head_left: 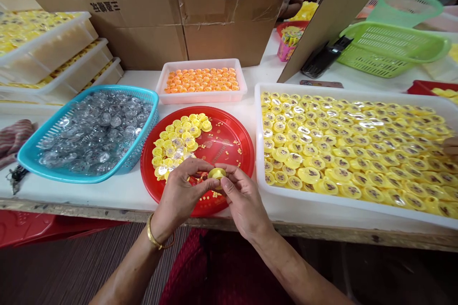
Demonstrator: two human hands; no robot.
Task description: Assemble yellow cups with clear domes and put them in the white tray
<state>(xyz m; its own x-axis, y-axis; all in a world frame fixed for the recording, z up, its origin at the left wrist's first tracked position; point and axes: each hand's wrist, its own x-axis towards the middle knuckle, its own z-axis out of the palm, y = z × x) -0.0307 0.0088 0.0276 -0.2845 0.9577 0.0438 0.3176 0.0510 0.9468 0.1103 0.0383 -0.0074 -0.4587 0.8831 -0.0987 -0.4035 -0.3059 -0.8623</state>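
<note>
Both hands meet over the near rim of a round red tray (229,140). My left hand (182,193), with a gold bangle at the wrist, and my right hand (243,200) pinch one small yellow round piece (216,173) between their fingertips. Several yellow pieces (179,143) lie in the tray's left half, and tiny yellow beads are scattered on its red floor. A blue basket (25,155) of clear plastic caps sits to the left. A large white tray (258,152) packed with finished yellow pieces sits to the right.
A small white tray (162,74) of orange pieces stands behind the red one. Cardboard boxes (143,14) wall off the back. Stacked white trays (67,57) of yellow parts are far left, green baskets (393,47) far right. Another person's fingers (451,145) show at the right edge.
</note>
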